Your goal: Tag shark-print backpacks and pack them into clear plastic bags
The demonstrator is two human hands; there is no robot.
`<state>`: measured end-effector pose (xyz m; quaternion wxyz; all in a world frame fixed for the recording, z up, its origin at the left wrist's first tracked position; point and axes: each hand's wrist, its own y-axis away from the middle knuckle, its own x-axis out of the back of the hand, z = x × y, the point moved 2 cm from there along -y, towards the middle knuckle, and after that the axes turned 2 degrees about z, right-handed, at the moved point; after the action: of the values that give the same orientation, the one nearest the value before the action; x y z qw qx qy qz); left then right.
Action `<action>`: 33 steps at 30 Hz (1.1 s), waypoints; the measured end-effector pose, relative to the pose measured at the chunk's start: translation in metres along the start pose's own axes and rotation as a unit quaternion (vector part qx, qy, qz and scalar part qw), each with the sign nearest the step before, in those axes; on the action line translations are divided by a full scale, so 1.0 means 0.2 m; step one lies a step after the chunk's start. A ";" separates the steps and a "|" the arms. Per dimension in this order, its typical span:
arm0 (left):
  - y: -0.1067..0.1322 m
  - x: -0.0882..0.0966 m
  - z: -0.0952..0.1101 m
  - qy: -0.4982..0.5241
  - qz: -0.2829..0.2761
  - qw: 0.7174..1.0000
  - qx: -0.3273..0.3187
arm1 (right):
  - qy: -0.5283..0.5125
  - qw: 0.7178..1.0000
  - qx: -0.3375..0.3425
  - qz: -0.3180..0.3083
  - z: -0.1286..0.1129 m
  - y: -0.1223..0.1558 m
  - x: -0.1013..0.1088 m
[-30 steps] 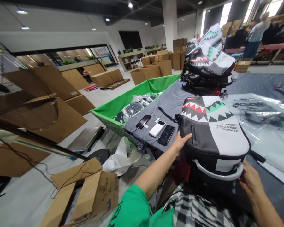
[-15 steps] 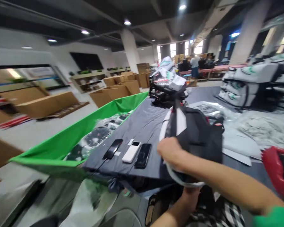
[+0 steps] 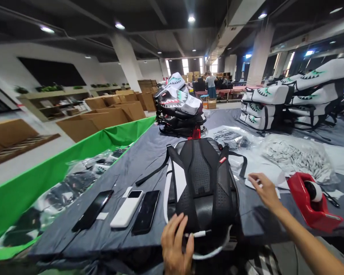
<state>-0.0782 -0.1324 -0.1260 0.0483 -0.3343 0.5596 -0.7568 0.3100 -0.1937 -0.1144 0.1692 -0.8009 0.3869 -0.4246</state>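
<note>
One table [image 3: 146, 156], grey-covered: site of the step in hand, judged to be positioning a backpack; the next move probably calls for the free hand to return and the straps to be kept clear.
One green bin [image 3: 101, 141], alongside at left; bagged goods inside, uncountable.
Three stacks of packs: one shark-print stack [image 3: 179, 101] beyond, two white stacks [image 3: 263, 105] at right; full count unclear.
One black backpack [image 3: 202, 179], near the table's front edge, back panel up, two shoulder straps uppermost.
One clear bag of white pieces [image 3: 299, 154], right.
One red tape dispenser [image 3: 312, 214], near right.
Two hands: left hand [image 3: 174, 244] at the pack's near corner, fingers slightly spread, thumb apart; right hand [image 3: 263, 191] beside the pack, not touching, fingers loosely curled, nothing visibly held.
Two dark phones [image 3: 93, 211], left.
One white device [image 3: 127, 209], between them.
</note>
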 end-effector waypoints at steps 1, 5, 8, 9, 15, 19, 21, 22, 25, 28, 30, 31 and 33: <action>-0.07 -0.03 -0.01 -0.014 -0.025 1.000 0.008 | 0.024 0.999 -0.020 0.007 0.18 -0.01 0.04; -0.20 -0.13 -0.05 0.007 -0.020 1.000 0.002 | 0.202 0.964 -0.082 -0.152 0.64 -0.07 0.11; -0.21 -0.14 -0.16 0.020 -0.026 0.999 0.011 | 0.203 0.945 -0.066 -0.248 0.73 -0.09 0.11; -0.21 -0.13 -0.21 0.024 -0.030 0.999 0.015 | 0.193 0.942 -0.054 -0.268 0.73 -0.09 0.11; -0.25 -0.10 -0.36 0.048 -0.048 0.997 0.019 | 0.161 0.952 -0.042 -0.256 0.69 0.04 0.14; -0.27 -0.11 -0.38 0.050 -0.049 0.997 0.011 | 0.127 0.965 -0.077 -0.215 0.70 0.10 0.11; -0.28 -0.11 -0.41 0.051 -0.055 0.997 0.005 | 0.105 0.969 -0.092 -0.202 0.72 0.09 0.09; -0.28 -0.10 -0.42 0.051 -0.060 0.997 0.004 | 0.095 0.971 -0.100 -0.198 0.73 0.08 0.07; -0.30 -0.09 -0.45 0.047 -0.082 0.995 0.020 | 0.066 0.971 -0.119 -0.198 0.75 0.05 0.04; -0.34 -0.07 -0.41 0.027 -0.118 0.992 0.032 | 0.037 0.970 -0.127 -0.206 0.74 0.02 0.04; -0.37 -0.03 -0.33 0.001 -0.107 0.994 0.031 | 0.017 0.969 -0.128 -0.212 0.73 0.01 0.05; -0.38 -0.01 -0.27 -0.012 -0.086 0.996 0.032 | 0.008 0.969 -0.126 -0.213 0.72 0.01 0.06; -0.40 0.05 -0.15 -0.034 -0.024 0.999 0.029 | -0.006 0.971 -0.120 -0.208 0.69 0.01 0.09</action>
<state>-0.0783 -0.0834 -0.0554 0.0590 -0.3717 0.5270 -0.7620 0.4276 -0.2157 -0.1867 -0.0175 -0.8805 0.2592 -0.3964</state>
